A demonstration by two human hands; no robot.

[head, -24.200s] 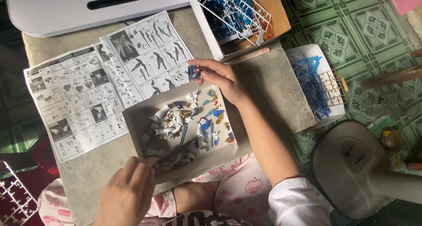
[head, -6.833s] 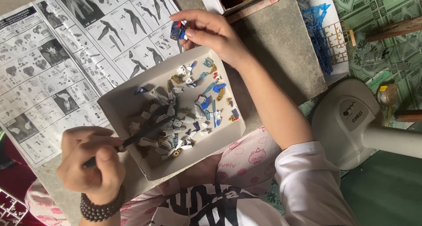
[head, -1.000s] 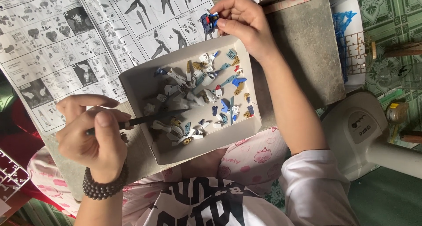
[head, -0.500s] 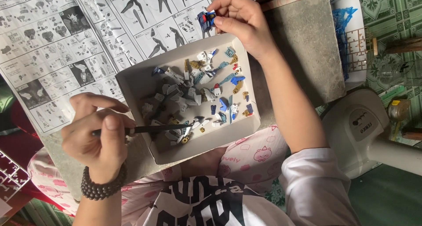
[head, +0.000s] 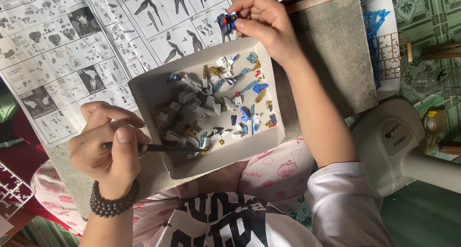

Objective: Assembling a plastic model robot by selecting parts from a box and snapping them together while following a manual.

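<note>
Over the grey desk (head: 331, 59), a shallow white cardboard tray (head: 269, 143) sits between the person's two hands, strewn with small model-kit parts (head: 216, 105) in white, blue, grey and gold. The left hand (head: 108, 148) is closed in a pen-like grip around a thin dark tool (head: 165, 148), whose long axis runs nearly level from the fingers toward the right, crossing the tray's near-left wall so that its tip lies among the pieces at the tray's lower middle, right at a small gold-and-white part (head: 205, 146). That hand is clearly the nearer one to the loose parts. The right hand (head: 266, 23) is held past the tray's far edge, thumb and fingertips pinched on a small blue assembled piece (head: 225, 22) above the printed instruction sheet (head: 72, 55). Off to the right lie a blue parts frame (head: 379, 40) and a white fan base (head: 396, 143).
</note>
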